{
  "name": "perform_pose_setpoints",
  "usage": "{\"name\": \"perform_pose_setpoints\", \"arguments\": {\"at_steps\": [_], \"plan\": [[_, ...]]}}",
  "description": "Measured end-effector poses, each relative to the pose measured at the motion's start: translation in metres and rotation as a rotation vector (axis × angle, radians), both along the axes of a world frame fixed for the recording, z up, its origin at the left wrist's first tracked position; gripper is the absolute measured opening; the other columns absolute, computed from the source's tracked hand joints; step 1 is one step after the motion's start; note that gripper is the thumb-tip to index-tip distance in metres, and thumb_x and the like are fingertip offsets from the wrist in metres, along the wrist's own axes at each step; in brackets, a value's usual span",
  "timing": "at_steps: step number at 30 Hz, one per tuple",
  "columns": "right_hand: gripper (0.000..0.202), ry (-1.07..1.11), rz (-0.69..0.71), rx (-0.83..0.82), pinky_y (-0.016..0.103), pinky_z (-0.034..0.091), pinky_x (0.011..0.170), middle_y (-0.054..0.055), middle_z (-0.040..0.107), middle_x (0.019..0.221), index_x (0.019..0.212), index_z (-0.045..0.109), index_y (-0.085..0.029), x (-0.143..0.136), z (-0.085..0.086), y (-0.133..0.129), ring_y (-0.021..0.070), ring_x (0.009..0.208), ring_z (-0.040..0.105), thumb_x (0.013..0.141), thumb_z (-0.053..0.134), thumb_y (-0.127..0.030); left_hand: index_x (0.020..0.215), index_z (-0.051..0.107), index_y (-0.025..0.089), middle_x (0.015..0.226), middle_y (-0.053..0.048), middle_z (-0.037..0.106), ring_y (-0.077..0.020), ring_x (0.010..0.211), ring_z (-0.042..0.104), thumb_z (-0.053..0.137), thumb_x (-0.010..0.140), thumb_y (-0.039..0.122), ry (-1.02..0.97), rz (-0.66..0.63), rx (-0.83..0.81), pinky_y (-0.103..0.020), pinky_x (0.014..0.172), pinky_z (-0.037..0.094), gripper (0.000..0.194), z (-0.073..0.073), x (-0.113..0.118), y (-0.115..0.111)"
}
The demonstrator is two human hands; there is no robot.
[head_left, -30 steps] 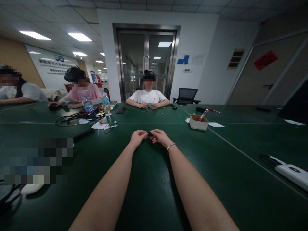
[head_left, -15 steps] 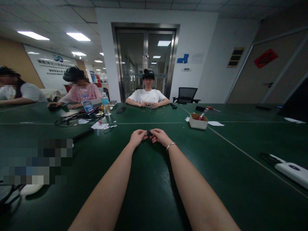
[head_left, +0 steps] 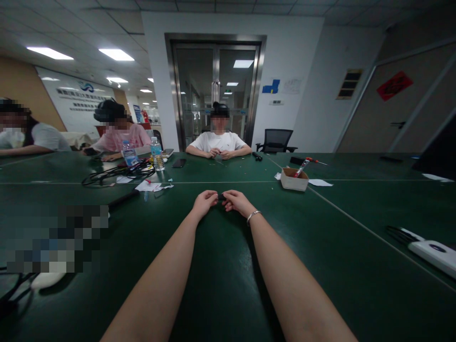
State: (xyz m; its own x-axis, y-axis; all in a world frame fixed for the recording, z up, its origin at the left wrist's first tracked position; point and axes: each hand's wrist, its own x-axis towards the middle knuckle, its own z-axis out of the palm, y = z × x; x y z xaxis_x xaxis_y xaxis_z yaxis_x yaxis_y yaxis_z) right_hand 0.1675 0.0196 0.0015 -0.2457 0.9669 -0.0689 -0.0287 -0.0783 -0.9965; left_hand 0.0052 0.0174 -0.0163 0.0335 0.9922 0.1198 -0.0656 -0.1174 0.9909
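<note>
In the head view, a wall sign (head_left: 80, 90), far beyond the grip to the left, carries a blue emblem and lines of Chinese characters, too blurred for me to read. Far to the right of the grip, a red paper (head_left: 394, 86) on a door has a dark character, also unclear. The blue label of the clear bottle (head_left: 157, 154), beyond and left of the grip, is too small to read.

Near this bottle lie black cables (head_left: 107, 175) and a dark phone (head_left: 179, 163). White paper scraps (head_left: 151, 185) are closer, left of the grip. Beyond the grip on its right stands an open box (head_left: 294, 180) with a red-and-white tube leaning inside. Straight ahead, across the green table (head_left: 228, 266), sits a person in a white shirt (head_left: 220, 142).

The small black piece (head_left: 221, 196) is between the fingertips of the left hand (head_left: 204, 204) and the right hand (head_left: 238, 203), both pinched on it. Fingers cover its ends, so its full shape cannot be told.
</note>
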Motion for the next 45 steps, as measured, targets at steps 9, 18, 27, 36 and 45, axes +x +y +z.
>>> {"name": "perform_pose_setpoints", "arguments": {"at_steps": [9, 18, 27, 36, 45], "plan": [[0.008, 0.016, -0.003, -0.003, 0.018, 0.05, 0.041, 0.001, 0.062, 0.055, 0.095, 0.054, -0.013, 0.0009, 0.0022, -0.0034, 0.008, 0.039, 0.055, 0.088, 0.054, -0.017, 0.094, 0.064, 0.013, 0.087, -0.008, 0.067, -0.0141, 0.077, 0.064, 0.075, 0.065, 0.022, -0.032, 0.017, 0.017, -0.033, 0.08, 0.052, 0.032, 0.0012, 0.0001, -0.0027], [0.007, 0.004, 0.007, -0.009, 0.018, 0.049, 0.04, 0.003, 0.063, 0.054, 0.093, 0.054, -0.012, 0.0005, 0.0011, -0.0017, 0.009, 0.04, 0.056, 0.089, 0.052, -0.018, 0.088, 0.066, 0.014, 0.093, -0.01, 0.068, -0.0188, 0.09, 0.063, 0.073, 0.062, 0.016, 0.087, 0.043, 0.162, -0.037, 0.087, 0.048, 0.027, 0.0043, -0.002, -0.0068], [0.05, 0.124, 0.038, 0.06, 0.02, 0.054, 0.047, 0.0, 0.062, 0.087, 0.117, 0.049, -0.025, 0.0071, 0.0079, -0.0099, 0.0047, 0.045, 0.058, 0.074, 0.066, -0.007, 0.09, 0.066, 0.015, 0.097, -0.011, 0.068, -0.0215, 0.097, 0.062, 0.072, 0.063, 0.019, 0.081, 0.07, 0.165, -0.04, 0.091, 0.046, 0.028, 0.0056, -0.0029, -0.0076], [0.03, 0.03, 0.004, 0.077, 0.018, 0.049, 0.037, -0.004, 0.061, 0.07, 0.107, 0.05, -0.02, 0.0024, 0.0041, -0.0026, 0.0018, 0.032, 0.044, 0.079, 0.058, -0.013, 0.088, 0.067, 0.015, 0.094, -0.01, 0.069, -0.0207, 0.095, 0.062, 0.073, 0.062, 0.019, 0.066, 0.071, 0.156, -0.039, 0.091, 0.045, 0.026, 0.0004, -0.0039, -0.0028], [0.02, -0.014, 0.029, 0.069, 0.021, 0.052, 0.038, -0.001, 0.063, 0.07, 0.1, 0.054, -0.017, 0.0021, 0.0056, -0.0035, 0.0028, 0.035, 0.045, 0.081, 0.059, -0.021, 0.087, 0.067, 0.015, 0.09, -0.009, 0.068, -0.0202, 0.088, 0.063, 0.072, 0.063, 0.02, 0.061, 0.088, 0.157, -0.039, 0.086, 0.048, 0.025, -0.0001, -0.0037, -0.0034]]}}
